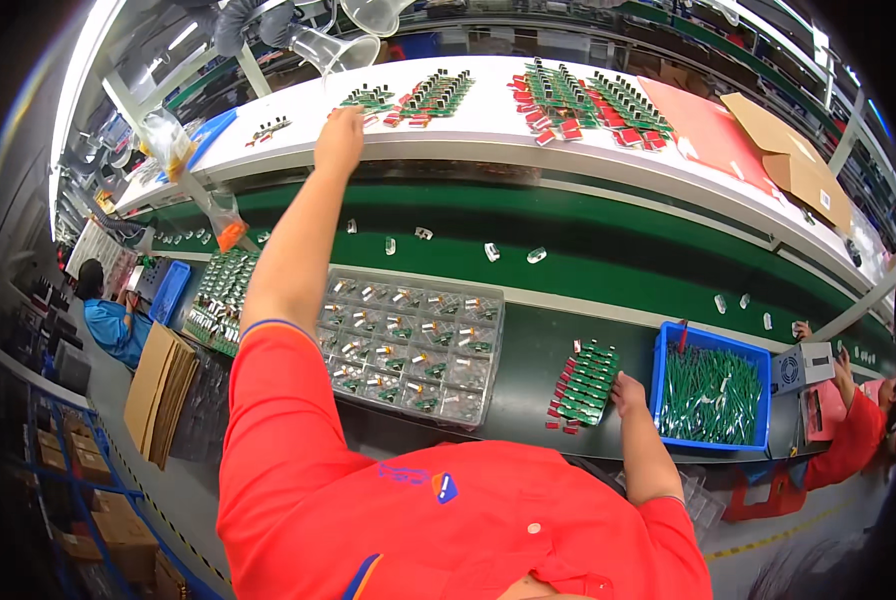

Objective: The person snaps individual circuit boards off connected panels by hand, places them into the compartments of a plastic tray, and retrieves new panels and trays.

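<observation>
My left arm stretches up to the white shelf, where my left hand (340, 142) is closed at the near edge of a small group of green circuit boards (370, 97). Its fingertips are partly hidden, and I cannot make out what they hold. On the dark bench lies a green circuit board panel (590, 385) with red pieces along its left side. My right hand (628, 394) is low at the panel's right edge, its fingers curled against it.
A clear compartment tray (496, 345) of small parts stands left of the panel; a blue bin (658, 375) of green strips stands right. Small parts dot the green conveyor (458, 230). More boards (568, 95) line the shelf. Co-workers sit at both sides.
</observation>
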A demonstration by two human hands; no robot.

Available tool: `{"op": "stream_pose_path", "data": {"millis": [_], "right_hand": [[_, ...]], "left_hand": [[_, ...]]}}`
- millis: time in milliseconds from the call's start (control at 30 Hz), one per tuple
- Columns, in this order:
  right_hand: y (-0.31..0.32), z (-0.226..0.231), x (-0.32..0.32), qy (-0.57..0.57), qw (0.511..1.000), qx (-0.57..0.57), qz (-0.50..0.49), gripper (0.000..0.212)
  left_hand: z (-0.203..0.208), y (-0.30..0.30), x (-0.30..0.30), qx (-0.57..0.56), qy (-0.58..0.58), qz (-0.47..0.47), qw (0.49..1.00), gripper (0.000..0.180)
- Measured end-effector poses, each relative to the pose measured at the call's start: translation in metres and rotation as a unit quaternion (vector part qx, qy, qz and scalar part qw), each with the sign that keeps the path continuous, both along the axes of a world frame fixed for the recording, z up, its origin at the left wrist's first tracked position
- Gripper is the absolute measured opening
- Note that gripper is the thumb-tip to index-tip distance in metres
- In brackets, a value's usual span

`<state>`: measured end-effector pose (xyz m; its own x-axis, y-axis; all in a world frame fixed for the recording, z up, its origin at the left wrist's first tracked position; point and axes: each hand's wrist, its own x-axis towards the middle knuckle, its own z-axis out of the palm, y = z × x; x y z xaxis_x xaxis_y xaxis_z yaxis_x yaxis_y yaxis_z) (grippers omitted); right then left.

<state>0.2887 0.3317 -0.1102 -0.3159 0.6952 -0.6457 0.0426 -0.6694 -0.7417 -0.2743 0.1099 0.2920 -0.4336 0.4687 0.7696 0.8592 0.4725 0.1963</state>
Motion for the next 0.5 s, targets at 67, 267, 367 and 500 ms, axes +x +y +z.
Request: {"op": "stream_pose_path", "data": {"millis": [67, 267, 367, 500], "right_hand": [[-0.009, 0.016, 0.015, -0.104, 0.992, 0.057, 0.037, 0.039], [-0.056, 0.056, 0.062, -0.02, 0.998, 0.027, -0.051, 0.033], [-0.081, 0.064, 0.07, -0.024, 0.995, 0.033, -0.087, 0.033], [-0.106, 0.071, 0.054, -0.037, 0.993, 0.038, -0.108, 0.033]], "left_hand": [[0.004, -0.001, -0.029, 0.004, -0.012, 0.018, 1.0, 0.023], [0.003, 0.016, -0.089, -0.021, 0.039, 0.05, 0.998, 0.025], [0.0, 0.022, -0.105, -0.043, 0.094, 0.041, 0.994, 0.026], [0.007, 0.019, -0.114, -0.043, 0.042, -0.064, 0.996, 0.02]]}}
